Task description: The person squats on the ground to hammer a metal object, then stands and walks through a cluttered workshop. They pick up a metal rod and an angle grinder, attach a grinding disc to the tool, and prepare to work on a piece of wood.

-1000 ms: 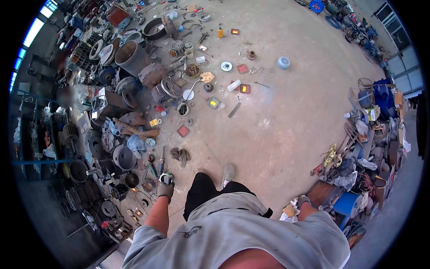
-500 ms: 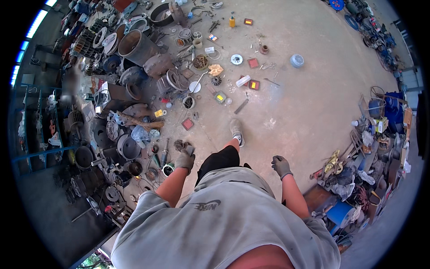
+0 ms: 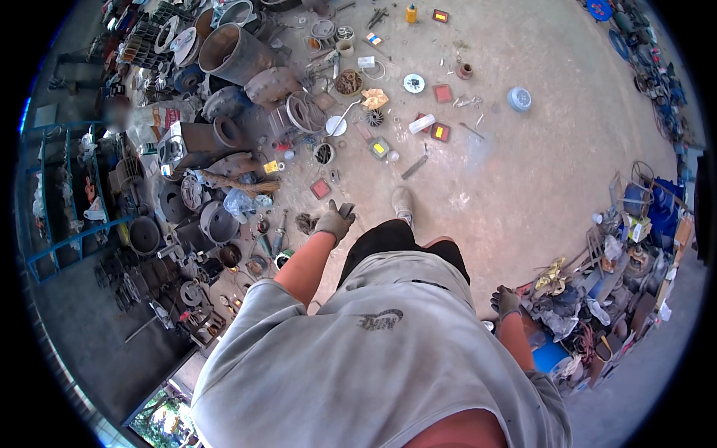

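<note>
My left hand (image 3: 334, 222), in a grey-brown work glove with darker fingertips, is held out over the floor in front of me. Its fingers are spread a little, and nothing shows in them. Next to it on the floor lies a dark tangled clump (image 3: 305, 223). A red square box (image 3: 320, 188) lies just beyond that hand. Out to my right side hangs my right hand (image 3: 507, 302), gloved the same way, with loosely bent fingers apart and no object in them. It is nearest to the heap along the right.
Heavy metal parts crowd the left, among them a large rusty cylinder (image 3: 230, 54) and a straw broom (image 3: 239, 184). Ahead lie a blue round container (image 3: 519, 99), a white dish (image 3: 414, 83) and a yellow bottle (image 3: 411, 13). A scrap heap with plastic bags (image 3: 562, 317) lines the right.
I have stepped forward, with the other foot now in front. My left hand has swung forward past the dark clump, while my right hand has dropped back toward the right-hand heap.
</note>
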Demonstrator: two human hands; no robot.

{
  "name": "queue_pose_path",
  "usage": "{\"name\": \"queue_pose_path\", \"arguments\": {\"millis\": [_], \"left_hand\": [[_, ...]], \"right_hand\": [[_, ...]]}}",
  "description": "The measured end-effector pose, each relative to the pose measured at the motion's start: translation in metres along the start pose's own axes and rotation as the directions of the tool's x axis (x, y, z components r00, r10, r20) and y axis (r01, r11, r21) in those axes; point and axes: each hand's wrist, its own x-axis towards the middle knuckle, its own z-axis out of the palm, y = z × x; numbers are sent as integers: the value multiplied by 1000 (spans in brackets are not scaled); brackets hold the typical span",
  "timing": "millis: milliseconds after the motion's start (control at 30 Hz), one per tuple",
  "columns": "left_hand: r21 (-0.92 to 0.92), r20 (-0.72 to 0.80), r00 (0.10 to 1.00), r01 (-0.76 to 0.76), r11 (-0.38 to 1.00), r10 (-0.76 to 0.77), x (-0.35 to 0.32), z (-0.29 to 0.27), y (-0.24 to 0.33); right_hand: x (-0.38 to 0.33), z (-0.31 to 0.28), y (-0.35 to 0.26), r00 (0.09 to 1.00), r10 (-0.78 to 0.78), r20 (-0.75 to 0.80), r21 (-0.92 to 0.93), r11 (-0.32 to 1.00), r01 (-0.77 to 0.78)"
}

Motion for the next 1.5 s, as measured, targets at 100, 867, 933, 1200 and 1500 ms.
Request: {"name": "queue_pose_path", "arguments": {"millis": [100, 867, 933, 1200, 1500], "left_hand": [[-43, 41, 999, -3, 999, 5, 5, -3, -3], [-180, -28, 999, -48, 982, 44, 98, 10, -41], [-237, -25, 997, -73, 969, 69, 133, 30, -52], [-413, 393, 913, 280, 867, -108, 73, -16, 155], [-320, 301, 931, 301, 898, -204, 4, 16, 263]], "right_hand": [[-11, 16, -20, 993, -92, 75, -83, 992, 98], [-30, -35, -27, 998, -60, 25, -92, 994, 62], [-18, -43, -6, 999, -53, 1, -56, 997, 52], [20, -72, 1, 911, -360, -200, -372, 888, 269], [264, 12, -227, 894, -425, 144, -548, 717, 430]]}}
